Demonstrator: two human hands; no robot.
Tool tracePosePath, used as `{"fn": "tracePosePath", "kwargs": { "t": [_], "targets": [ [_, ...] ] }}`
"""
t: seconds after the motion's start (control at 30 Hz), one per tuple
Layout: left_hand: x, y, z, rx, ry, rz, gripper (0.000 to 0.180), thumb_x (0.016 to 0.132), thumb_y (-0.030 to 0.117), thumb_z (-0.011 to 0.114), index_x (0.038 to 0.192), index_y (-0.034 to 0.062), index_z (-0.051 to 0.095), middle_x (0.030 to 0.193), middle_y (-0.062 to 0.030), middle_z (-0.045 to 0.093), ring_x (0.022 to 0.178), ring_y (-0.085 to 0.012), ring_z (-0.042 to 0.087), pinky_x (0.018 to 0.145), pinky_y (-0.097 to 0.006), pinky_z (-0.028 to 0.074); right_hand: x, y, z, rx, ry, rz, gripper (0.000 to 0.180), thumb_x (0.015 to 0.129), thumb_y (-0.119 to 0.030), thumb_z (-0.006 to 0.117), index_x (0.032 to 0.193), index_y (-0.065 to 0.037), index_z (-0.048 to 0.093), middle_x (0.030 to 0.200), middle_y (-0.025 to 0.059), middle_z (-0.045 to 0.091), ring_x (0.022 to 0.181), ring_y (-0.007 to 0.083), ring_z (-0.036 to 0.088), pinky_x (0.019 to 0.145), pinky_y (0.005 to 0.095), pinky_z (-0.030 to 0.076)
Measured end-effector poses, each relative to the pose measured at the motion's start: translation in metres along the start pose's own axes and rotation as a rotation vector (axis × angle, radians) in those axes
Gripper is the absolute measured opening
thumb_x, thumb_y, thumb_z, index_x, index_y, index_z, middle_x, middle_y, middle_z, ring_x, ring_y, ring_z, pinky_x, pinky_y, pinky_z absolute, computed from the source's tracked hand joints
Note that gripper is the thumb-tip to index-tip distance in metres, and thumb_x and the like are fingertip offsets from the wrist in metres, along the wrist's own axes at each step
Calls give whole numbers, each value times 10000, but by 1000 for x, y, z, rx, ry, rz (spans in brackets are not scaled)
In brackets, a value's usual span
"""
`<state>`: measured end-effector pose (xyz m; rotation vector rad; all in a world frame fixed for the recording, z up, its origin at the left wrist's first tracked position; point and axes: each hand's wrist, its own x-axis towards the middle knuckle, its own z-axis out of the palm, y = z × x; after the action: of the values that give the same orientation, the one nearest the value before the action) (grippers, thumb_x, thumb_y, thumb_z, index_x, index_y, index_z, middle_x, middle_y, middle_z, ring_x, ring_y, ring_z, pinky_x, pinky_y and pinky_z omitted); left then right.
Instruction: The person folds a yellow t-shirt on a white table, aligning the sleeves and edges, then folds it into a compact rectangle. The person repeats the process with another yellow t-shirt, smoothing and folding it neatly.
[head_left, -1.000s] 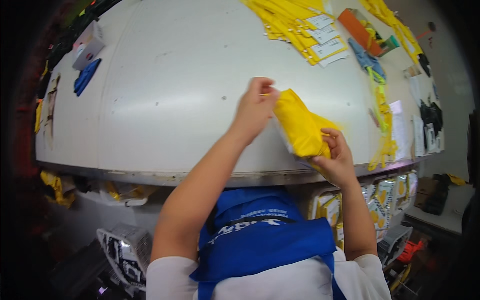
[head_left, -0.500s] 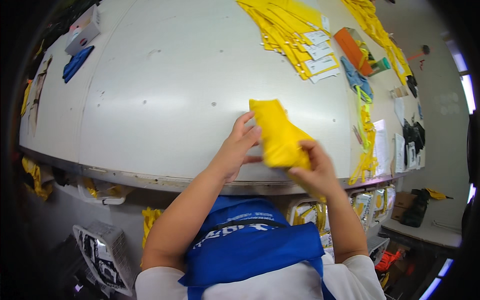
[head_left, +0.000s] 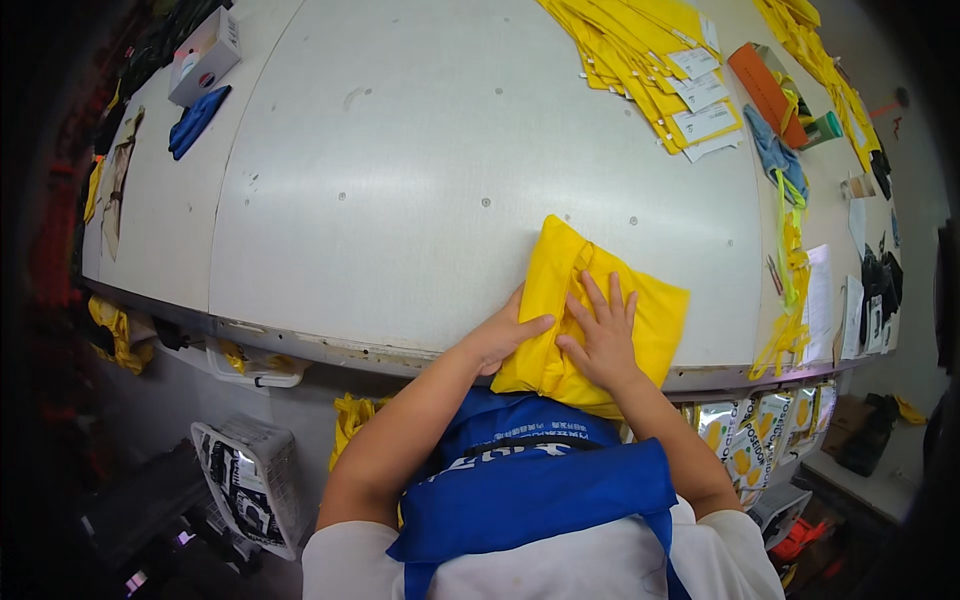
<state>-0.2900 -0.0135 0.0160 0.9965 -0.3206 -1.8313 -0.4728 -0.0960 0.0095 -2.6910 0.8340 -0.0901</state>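
A folded yellow cloth (head_left: 640, 300) lies at the near edge of the white table (head_left: 420, 180), hanging slightly over it. My right hand (head_left: 602, 335) rests flat on top of the cloth with fingers spread. My left hand (head_left: 500, 335) presses against the cloth's left side, thumb lying on the fabric. Both forearms come up from below, over my blue apron (head_left: 540, 480).
A stack of yellow cloths with white tags (head_left: 650, 70) lies at the far right. An orange box (head_left: 765, 85), a blue rag (head_left: 775, 155) and yellow straps (head_left: 790, 250) line the right side. A white box (head_left: 205, 55) and blue cloth (head_left: 195, 120) sit far left. A wire basket (head_left: 250, 480) stands below.
The yellow cloth was held up in both hands; now it lies flat on the table edge with my right palm spread on it and my left hand at its side.
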Motion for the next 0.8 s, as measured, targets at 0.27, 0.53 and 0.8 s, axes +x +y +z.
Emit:
{"fn": "tracePosePath", "kwargs": {
  "t": [0.27, 0.53, 0.8],
  "targets": [
    [18, -34, 22, 983, 429, 93, 902, 830, 232, 667, 1450, 15, 49, 1324, -313, 370, 1193, -432, 448, 987, -451, 398, 18, -9, 11, -61, -149, 176, 785, 695, -308, 674, 1378, -74, 363, 1474, 145, 271, 1399, 450, 57, 1026, 708, 3],
    [20, -42, 25, 1148, 573, 111, 887, 819, 232, 672, 1448, 34, 78, 1225, -299, 433, 1065, -453, 519, 882, -464, 461, 0, 20, -20, 616, 123, 79, 620, 728, -152, 675, 1293, -63, 437, 1335, 184, 439, 1309, 389, 341, 1095, 436, 230],
    [31, -33, 19, 1133, 551, 107, 850, 796, 221, 693, 1418, 23, 148, 1190, -298, 487, 1060, -470, 522, 887, -475, 454, -38, -24, -8, 539, 169, -142, 235, 718, -130, 716, 913, -59, 605, 881, 83, 588, 850, 285, 548, 776, 396, 429]
  ]
}}
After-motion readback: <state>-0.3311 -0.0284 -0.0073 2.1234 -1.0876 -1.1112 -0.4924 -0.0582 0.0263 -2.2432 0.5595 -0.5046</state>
